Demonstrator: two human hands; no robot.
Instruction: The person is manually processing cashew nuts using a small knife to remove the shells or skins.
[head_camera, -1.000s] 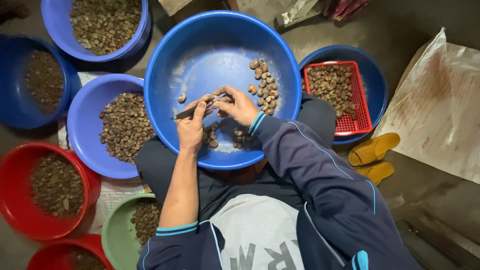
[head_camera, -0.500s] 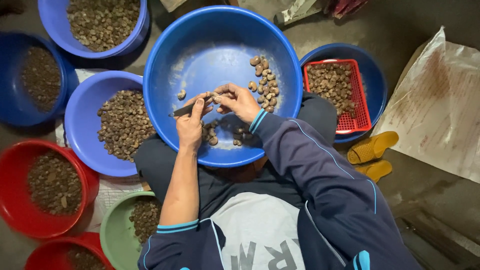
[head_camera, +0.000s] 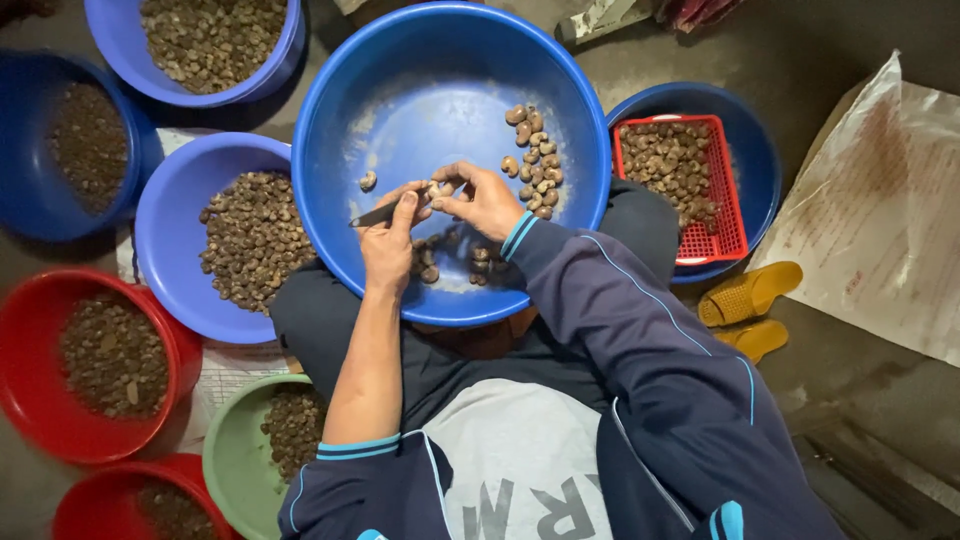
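Observation:
A big blue basin (head_camera: 400, 110) rests on my lap with a loose cluster of pale nuts (head_camera: 535, 160) at its right side and a few more near the front. My left hand (head_camera: 388, 240) grips a small dark knife (head_camera: 375, 214), its blade pointing left over the basin. My right hand (head_camera: 480, 200) pinches a single nut (head_camera: 433, 188) against the knife's tip, fingers closed around it. One stray nut (head_camera: 368, 180) lies just left of the hands.
Bowls ring the basin: a lilac-blue bowl of brown nuts (head_camera: 165, 250), two blue bowls (head_camera: 120, 30) further left and back, red bowls (head_camera: 30, 330), a green bowl (head_camera: 225, 460). A red basket (head_camera: 735, 225) sits in a blue bowl on the right. Yellow slippers (head_camera: 750, 290) and a sack lie beyond.
Both hands stay together over the basin; the knife and nut have shifted only slightly as the fingers work. The camera view has barely moved.

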